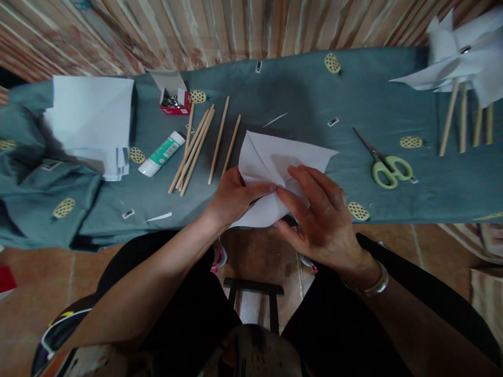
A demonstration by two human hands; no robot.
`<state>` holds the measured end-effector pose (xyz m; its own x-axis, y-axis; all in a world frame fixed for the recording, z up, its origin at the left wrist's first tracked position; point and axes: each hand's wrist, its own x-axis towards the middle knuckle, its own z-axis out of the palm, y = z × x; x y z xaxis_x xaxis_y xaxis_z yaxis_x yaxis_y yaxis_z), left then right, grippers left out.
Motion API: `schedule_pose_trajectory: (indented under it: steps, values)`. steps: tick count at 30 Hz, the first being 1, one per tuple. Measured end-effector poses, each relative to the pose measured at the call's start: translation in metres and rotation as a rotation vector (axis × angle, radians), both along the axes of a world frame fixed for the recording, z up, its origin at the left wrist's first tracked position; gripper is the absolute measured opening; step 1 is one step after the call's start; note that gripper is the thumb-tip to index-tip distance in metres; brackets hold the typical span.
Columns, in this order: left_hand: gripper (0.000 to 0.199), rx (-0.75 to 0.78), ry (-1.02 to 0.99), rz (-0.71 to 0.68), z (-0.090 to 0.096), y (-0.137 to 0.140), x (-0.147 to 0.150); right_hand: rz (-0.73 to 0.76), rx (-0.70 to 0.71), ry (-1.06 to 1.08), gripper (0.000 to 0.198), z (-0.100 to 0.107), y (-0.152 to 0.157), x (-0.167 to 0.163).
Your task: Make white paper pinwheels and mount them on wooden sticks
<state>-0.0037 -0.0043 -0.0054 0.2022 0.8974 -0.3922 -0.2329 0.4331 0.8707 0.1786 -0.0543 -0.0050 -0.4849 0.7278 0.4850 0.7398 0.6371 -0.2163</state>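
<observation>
A white folded sheet of paper (275,157) lies at the near edge of a grey-blue cloth-covered board (298,89). My left hand (231,199) pinches the sheet's left side near its middle with thumb and fingers. My right hand (318,214) presses down on the sheet from the right, fingertips meeting the left hand's at the centre fold. The lower part of the paper is hidden under both hands.
Several wooden sticks (200,146) lie left of the paper, with a glue stick (161,154), a red box of pins (175,99) and a stack of white paper (92,118). Green scissors (387,165) lie to the right. Finished paper pinwheels (463,57) sit far right.
</observation>
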Motion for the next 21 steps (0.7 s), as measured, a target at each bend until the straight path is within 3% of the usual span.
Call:
schedule_pose_trajectory:
  steps: [8, 12, 17, 21]
  values:
    - [0.034, -0.011, -0.015, 0.027, 0.002, 0.001, 0.005, 0.028, 0.021, 0.012, 0.054, 0.005, 0.0, 0.002]
    - [0.031, -0.016, -0.029, 0.071, 0.0, 0.003, 0.005, -0.096, -0.004, 0.135, 0.049, 0.016, 0.009, 0.017]
    - [0.03, 0.0, -0.014, 0.083, -0.001, 0.007, 0.007, -0.42, -0.295, 0.634, 0.032, 0.009, 0.032, 0.038]
    - [0.031, 0.004, 0.01, 0.087, 0.0, 0.01, 0.01, -0.354, -0.528, 1.025, 0.021, -0.009, 0.047, 0.037]
